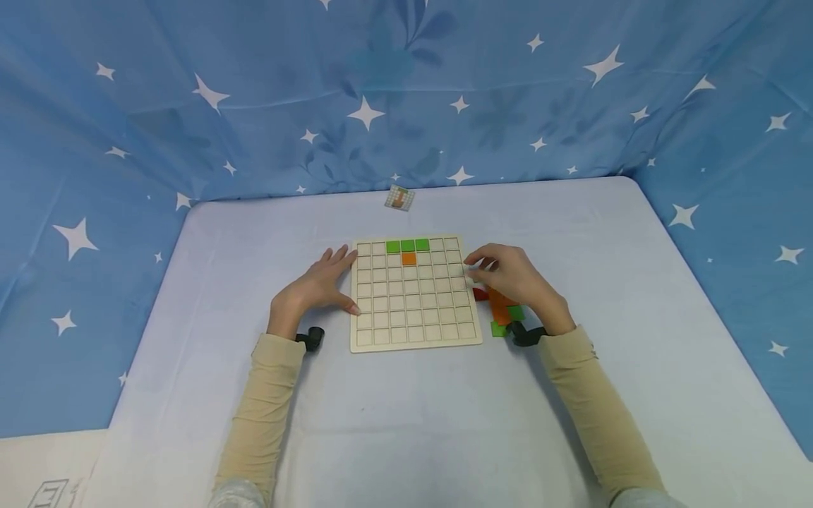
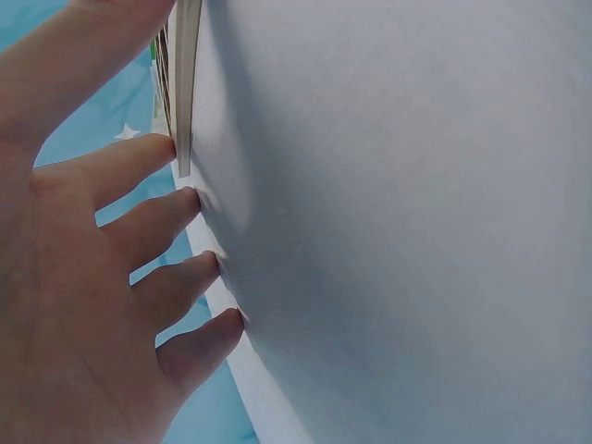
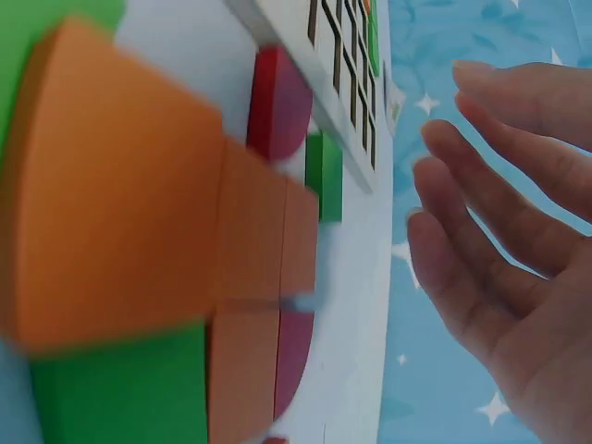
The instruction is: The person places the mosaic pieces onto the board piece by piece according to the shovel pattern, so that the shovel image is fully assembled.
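on the counter [image 1: 413, 409]: board [image 1: 389, 303], left hand [image 1: 315, 284] spread-fingered against its edge; right hand [image 1: 510, 274] loose, apparently empty, near pieces [image 1: 500, 310]. probably best: brace board lightly, pinch one piece squarely.

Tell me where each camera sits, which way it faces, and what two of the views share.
Head: worn on the head, facing forward and down at the grid board; both hands, left hand and right hand, and their sleeves show.
Left wrist: on that wrist, facing the board's edge and the white tabletop; the left hand's palm and fingers show.
Right wrist: on that wrist, facing the loose blocks, board edge and blue starry cloth; the right hand shows.
Shared: head and right wrist both show the loose blocks beside the board.
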`<state>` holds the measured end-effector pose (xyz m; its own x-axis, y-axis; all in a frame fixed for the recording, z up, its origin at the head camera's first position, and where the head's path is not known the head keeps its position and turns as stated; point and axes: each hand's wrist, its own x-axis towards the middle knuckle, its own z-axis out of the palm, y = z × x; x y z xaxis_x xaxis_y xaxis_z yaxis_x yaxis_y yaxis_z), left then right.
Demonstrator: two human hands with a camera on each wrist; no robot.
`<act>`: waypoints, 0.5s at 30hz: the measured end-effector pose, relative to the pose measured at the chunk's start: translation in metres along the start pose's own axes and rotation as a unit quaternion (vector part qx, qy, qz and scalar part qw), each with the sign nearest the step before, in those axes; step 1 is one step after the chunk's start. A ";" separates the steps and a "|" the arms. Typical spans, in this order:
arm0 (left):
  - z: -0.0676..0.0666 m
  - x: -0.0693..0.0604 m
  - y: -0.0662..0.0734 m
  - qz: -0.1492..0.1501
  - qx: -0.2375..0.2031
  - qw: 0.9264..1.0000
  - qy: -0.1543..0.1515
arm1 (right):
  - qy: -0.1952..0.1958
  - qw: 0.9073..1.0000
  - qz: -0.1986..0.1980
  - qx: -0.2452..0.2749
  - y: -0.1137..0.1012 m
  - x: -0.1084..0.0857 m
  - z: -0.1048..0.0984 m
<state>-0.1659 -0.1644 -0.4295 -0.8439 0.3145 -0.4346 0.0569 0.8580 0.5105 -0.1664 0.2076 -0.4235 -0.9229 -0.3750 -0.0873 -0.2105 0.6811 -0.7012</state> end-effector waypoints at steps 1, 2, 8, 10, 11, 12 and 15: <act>0.000 0.000 0.000 0.000 -0.001 1.000 0.001 | -0.002 1.000 0.006 -0.002 0.001 0.000 -0.001; -0.001 0.000 0.000 0.000 -0.001 1.000 0.001 | -0.005 1.000 0.011 -0.003 0.003 0.000 -0.002; -0.001 -0.002 -0.001 -0.006 -0.003 1.000 0.000 | -0.039 0.999 0.031 -0.015 0.008 0.000 -0.006; -0.001 -0.002 -0.001 -0.003 -0.001 1.000 0.001 | -0.048 0.998 0.036 -0.024 0.010 0.000 -0.008; -0.001 -0.002 -0.001 0.000 -0.001 1.000 0.001 | -0.053 0.997 0.039 -0.029 0.012 -0.001 -0.009; -0.001 -0.002 -0.001 0.003 0.000 1.000 0.001 | -0.057 0.997 0.042 -0.033 0.013 -0.001 -0.009; -0.001 -0.002 0.000 0.012 0.003 1.000 0.001 | -0.063 0.995 0.055 -0.044 0.016 -0.001 -0.011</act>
<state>-0.1649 -0.1660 -0.4278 -0.8429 0.3347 -0.4212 0.0802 0.8524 0.5168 -0.1721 0.2256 -0.4267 -0.8950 -0.3672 -0.2532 -0.1421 0.7728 -0.6186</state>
